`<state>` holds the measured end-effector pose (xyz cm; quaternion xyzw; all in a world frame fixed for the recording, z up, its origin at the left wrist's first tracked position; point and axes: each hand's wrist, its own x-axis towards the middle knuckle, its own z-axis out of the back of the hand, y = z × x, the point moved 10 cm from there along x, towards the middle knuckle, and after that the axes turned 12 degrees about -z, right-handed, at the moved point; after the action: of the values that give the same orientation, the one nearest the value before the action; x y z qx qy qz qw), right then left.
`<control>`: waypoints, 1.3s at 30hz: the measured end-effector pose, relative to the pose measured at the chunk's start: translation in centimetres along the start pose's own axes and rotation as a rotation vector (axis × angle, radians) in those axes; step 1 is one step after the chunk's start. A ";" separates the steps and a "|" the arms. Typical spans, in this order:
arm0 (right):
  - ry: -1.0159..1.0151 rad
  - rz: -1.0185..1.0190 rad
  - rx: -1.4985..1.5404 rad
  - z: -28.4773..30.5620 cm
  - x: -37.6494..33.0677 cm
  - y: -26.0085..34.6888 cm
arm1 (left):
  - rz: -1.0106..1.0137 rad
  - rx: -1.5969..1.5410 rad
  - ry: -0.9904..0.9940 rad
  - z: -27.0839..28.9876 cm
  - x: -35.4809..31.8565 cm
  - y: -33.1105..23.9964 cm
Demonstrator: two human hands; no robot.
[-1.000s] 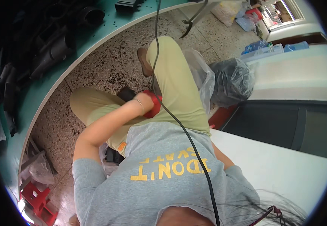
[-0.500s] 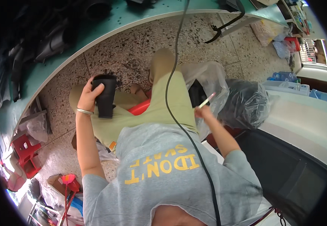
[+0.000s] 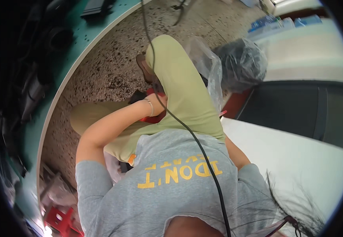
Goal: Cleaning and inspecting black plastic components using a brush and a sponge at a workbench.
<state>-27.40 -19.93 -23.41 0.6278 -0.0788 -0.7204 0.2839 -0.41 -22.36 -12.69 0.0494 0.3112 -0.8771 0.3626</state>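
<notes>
My left hand, with a bracelet at the wrist, reaches down between my thighs in front of a red surface. Its fingers are hidden from this side. Just beyond the wrist, a black piece shows in part; whether the hand grips it I cannot tell. Only a stretch of my right forearm appears beside my shirt, and the right hand is out of sight behind my leg. A slim stick with a red tip pokes out past my right thigh.
A green table curves along the left, carrying several black plastic parts. On the right are a clear plastic bag, a black wrapped bundle and a white board. A dark cable hangs across my front.
My left hand has moved right and down between my thighs; the black tube-like part it held is now mostly hidden. My right hand has dropped out of sight. The view has shifted.
</notes>
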 end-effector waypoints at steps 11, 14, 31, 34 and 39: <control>0.010 0.126 0.319 -1.5 -6.3 -1.3 | -0.573 -0.701 -0.618 -2.8 8.6 -1.8; 0.051 0.165 0.346 -2.1 -6.7 0.7 | -0.497 -0.519 -0.633 -1.6 6.5 -1.2; 0.338 0.546 -0.194 -7.4 -7.1 23.6 | 0.892 -0.267 -1.226 5.6 -24.3 4.5; 0.846 0.476 -0.414 -19.4 -10.2 22.4 | 0.944 -1.761 -1.793 -6.0 -26.6 5.9; 1.146 0.368 -0.544 -31.6 -13.2 15.0 | 0.324 -1.923 -2.381 -3.9 -24.6 2.0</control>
<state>7.93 -17.97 -11.29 0.7939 0.1635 -0.2062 0.5481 18.38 -6.24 -9.13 -0.8703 0.2721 0.1663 0.3754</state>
